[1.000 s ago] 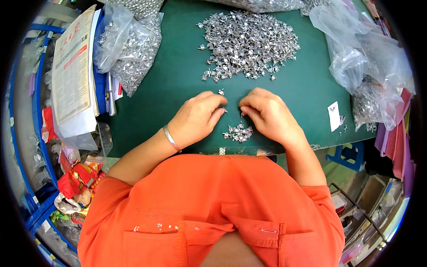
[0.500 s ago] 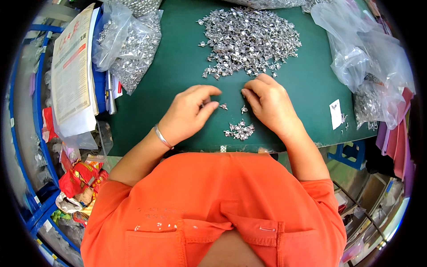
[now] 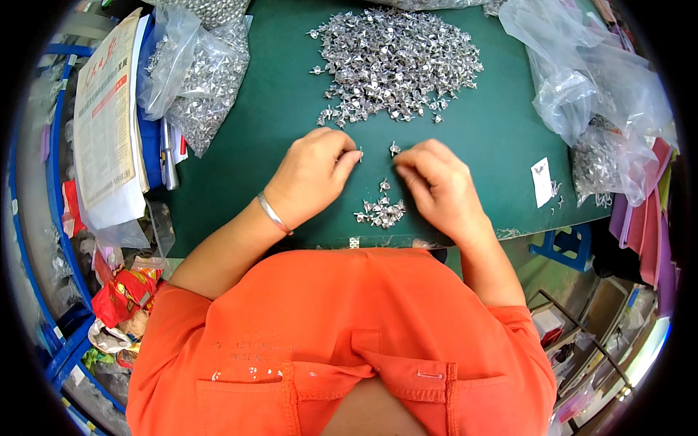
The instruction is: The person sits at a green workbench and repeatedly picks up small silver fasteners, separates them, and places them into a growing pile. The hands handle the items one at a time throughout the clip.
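Note:
My left hand, with a silver bangle on its wrist, is closed in a pinch on a small silver metal piece that barely shows at the fingertips. Opposite it, my right hand has thumb and fingers pressed together; what they hold, if anything, is hidden. Just past its fingertips is a loose winged metal piece. Between my wrists, near the table edge, lies a small cluster of such pieces, with a single one slightly beyond it. A large heap of them covers the far middle.
Clear bags of metal parts stand at the far left and right of the green table. A newspaper leans at the left. A white card lies at the right, above a blue stool.
My left hand has moved away from me and its fingers have closed in a pinch. A piece now shows just past my right fingertips. The whole view has shifted slightly.

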Tool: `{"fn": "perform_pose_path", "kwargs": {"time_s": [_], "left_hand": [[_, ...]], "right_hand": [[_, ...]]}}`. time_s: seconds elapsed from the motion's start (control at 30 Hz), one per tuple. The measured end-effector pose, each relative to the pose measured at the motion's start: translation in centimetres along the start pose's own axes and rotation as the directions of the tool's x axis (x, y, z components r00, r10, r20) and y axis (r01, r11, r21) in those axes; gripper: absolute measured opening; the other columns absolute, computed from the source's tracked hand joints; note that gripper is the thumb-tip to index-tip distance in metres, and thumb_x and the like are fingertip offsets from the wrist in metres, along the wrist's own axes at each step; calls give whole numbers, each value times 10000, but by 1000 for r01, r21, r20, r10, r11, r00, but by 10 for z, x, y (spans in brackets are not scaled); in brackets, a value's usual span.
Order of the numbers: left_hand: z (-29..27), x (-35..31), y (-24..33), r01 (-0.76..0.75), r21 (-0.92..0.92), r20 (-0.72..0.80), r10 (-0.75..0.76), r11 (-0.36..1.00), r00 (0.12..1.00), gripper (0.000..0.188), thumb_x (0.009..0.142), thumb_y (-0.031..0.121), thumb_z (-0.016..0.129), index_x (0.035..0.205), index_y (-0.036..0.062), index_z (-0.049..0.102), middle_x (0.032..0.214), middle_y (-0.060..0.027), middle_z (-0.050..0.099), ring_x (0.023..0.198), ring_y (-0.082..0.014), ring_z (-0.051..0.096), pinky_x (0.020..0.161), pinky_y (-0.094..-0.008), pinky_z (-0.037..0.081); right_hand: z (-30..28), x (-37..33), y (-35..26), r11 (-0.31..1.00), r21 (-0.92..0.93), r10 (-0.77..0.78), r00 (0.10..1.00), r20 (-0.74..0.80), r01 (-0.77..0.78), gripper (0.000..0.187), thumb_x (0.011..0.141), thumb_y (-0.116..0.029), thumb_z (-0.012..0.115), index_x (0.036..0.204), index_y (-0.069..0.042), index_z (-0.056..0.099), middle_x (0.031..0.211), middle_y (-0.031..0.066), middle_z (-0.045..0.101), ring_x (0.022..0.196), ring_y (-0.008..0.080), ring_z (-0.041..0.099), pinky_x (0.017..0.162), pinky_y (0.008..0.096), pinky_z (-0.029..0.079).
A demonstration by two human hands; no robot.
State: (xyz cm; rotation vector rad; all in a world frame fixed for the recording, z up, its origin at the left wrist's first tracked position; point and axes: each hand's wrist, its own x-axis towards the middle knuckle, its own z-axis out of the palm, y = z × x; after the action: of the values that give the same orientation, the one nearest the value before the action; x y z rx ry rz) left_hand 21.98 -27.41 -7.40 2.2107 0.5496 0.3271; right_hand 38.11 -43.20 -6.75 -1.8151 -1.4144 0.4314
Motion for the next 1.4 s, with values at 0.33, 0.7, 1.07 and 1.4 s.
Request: {"fn": "perform_pose_path", "kwargs": {"time_s": [0.33,0.7,1.07,1.4], "left_hand": [[-17,-1,-5,10,-50,-27,-12,999,1000,113,909,30,634,1006,12,688,939,-131,685,792,-235,672,704,-321,516],[4,0,2,-99,9,131,97,995,987,60,873,50,688,884,14,640,815,-142,595,773,-335,616,691,-404,503],[-32,13,-17,121,122,-195,-96,985,976,104,898,36,647,986,-13,623,875,-185,652,781,-333,666,693,-388,530],[-29,1,-16,108,-3,7,-108,994,994,137,902,21,632,1029,-14,669,944,-158,675,830,-272,677,744,-343,532]], "right_hand": [[2,6,5,993,-54,108,992,57,-105,122,833,-29,706,954,-45,694,939,99,622,894,320,619,779,403,518],[12,-4,6,992,-35,-119,993,19,119,107,811,-65,732,910,-59,693,925,63,612,844,282,578,772,395,488],[8,40,-7,947,-63,-309,946,101,316,279,757,12,652,1033,-22,678,1020,107,624,943,307,608,812,391,519],[2,32,25,906,-72,-391,891,232,417,249,769,-10,651,1014,-36,686,1093,103,640,1015,288,602,863,401,498]]}}
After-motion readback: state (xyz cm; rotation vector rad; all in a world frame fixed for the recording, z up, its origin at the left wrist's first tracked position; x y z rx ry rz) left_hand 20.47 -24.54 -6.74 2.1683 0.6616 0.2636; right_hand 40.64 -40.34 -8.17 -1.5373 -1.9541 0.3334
